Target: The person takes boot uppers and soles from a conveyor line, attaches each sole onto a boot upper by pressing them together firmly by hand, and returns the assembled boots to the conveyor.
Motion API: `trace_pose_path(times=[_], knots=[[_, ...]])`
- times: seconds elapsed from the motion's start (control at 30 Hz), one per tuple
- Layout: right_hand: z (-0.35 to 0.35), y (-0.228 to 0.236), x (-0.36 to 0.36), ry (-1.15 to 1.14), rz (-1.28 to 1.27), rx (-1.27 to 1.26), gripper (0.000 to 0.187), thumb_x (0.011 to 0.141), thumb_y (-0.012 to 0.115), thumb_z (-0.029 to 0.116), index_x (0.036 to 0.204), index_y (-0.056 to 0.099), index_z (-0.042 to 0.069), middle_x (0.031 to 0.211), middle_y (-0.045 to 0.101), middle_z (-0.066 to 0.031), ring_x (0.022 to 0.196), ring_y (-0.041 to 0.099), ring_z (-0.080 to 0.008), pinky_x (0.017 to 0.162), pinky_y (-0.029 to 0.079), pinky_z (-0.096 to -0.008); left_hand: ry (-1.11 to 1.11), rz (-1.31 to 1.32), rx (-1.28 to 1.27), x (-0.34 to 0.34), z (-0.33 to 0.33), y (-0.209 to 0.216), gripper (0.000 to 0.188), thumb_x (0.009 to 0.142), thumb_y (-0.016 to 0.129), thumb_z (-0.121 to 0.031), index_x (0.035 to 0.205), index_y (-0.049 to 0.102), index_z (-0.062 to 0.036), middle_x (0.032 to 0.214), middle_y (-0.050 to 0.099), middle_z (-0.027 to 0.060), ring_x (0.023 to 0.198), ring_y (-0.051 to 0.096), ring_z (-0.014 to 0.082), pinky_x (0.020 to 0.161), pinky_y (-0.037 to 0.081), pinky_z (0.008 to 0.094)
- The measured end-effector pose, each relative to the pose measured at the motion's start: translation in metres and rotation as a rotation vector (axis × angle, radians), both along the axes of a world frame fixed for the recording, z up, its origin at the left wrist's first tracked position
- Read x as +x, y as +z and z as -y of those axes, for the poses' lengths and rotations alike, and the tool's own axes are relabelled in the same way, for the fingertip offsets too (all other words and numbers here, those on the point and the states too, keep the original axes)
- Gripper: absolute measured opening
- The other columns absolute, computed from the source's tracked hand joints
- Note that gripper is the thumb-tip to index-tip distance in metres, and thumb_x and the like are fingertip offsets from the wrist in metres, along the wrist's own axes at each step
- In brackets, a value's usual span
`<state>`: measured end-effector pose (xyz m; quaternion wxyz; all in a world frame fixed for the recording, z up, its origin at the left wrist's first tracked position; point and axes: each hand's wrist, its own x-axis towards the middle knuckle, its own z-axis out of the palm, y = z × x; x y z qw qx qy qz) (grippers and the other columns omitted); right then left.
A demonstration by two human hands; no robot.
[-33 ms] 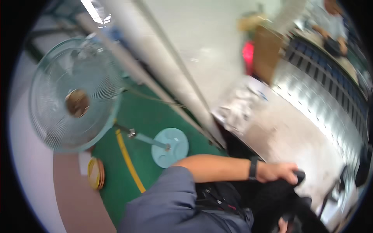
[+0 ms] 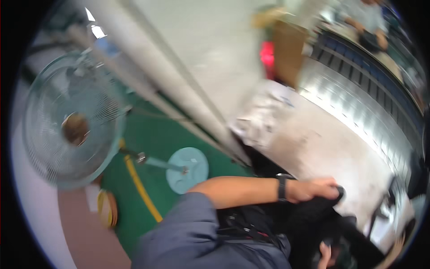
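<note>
My left hand (image 2: 310,189), with a black band at its wrist, is closed on a black cloth (image 2: 309,219) near the front edge of a pale worktop (image 2: 313,148). The cloth hangs from that hand down over my lap, and a dark rounded bit of it sticks out past the fingers. Low in the picture, part of my right hand (image 2: 325,254) shows against the same dark cloth, a thumb or finger pointing up. Its other fingers are hidden, but it seems to grip the cloth. Motion blurs the whole view.
A pale blue standing fan (image 2: 74,127) is on the green floor at left, beside a slanting white pillar (image 2: 165,62). White crumpled fabric (image 2: 262,119) lies on the worktop's far corner. A white machine-like object (image 2: 392,224) stands at right. Beyond a shiny metal panel (image 2: 345,98), another person (image 2: 365,20) handles something dark.
The whole view has shifted, so the fan, pillar and worktop sit a little farther left. More of my right hand shows. My left hand keeps its hold on the cloth.
</note>
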<state>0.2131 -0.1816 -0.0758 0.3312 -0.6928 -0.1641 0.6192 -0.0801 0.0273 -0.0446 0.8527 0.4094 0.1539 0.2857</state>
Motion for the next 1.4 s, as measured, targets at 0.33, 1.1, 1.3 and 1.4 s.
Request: trace_pose_path(times=[0.33, 1.1, 1.3, 1.4], knots=[[-0.010, 0.009, 0.009, -0.010, -0.250, 0.120, 0.079, 0.088, 0.078, 0.028, 0.155, 0.047, 0.000, 0.137, 0.063, -0.0138, 0.124, 0.063, -0.0267, 0.108, 0.051, -0.0404, -0.024, 0.126, 0.078, 0.017, -0.001, -0.019, 0.071, 0.109, 0.039, -0.072, 0.127, 0.051, -0.0044, 0.139, 0.064, 0.0365, 0.132, 0.064, 0.0374, 0.112, 0.050, 0.0476], [-0.003, -0.011, 0.030, 0.022, -0.404, 0.236, 0.078, 0.095, 0.079, 0.037, 0.156, 0.047, 0.000, 0.141, 0.060, -0.0125, 0.131, 0.059, -0.0230, 0.113, 0.046, -0.0381, -0.094, 0.226, 0.027, 0.062, 0.013, -0.021, 0.083, 0.112, 0.031, -0.068, 0.157, 0.043, 0.0004, 0.141, 0.061, 0.0379, 0.132, 0.062, 0.0458, 0.115, 0.049, 0.0553], [-0.004, -0.017, 0.030, 0.051, -0.386, 0.270, 0.075, 0.094, 0.079, 0.038, 0.152, 0.049, 0.000, 0.137, 0.062, -0.0121, 0.127, 0.061, -0.0221, 0.110, 0.048, -0.0375, -0.070, 0.139, 0.167, 0.043, 0.007, 0.009, 0.131, 0.083, 0.054, -0.096, 0.165, 0.028, 0.0025, 0.159, 0.045, 0.0368, 0.150, 0.046, 0.0505, 0.124, 0.040, 0.0602], [-0.003, -0.017, 0.028, 0.031, -0.387, 0.282, 0.075, 0.094, 0.079, 0.037, 0.152, 0.050, 0.000, 0.136, 0.063, -0.0123, 0.126, 0.061, -0.0222, 0.110, 0.048, -0.0376, 0.014, 0.043, 0.120, 0.045, 0.022, 0.008, 0.145, 0.068, 0.077, -0.090, 0.164, 0.025, 0.0058, 0.153, 0.053, 0.0336, 0.144, 0.055, 0.0463, 0.122, 0.045, 0.0566]])
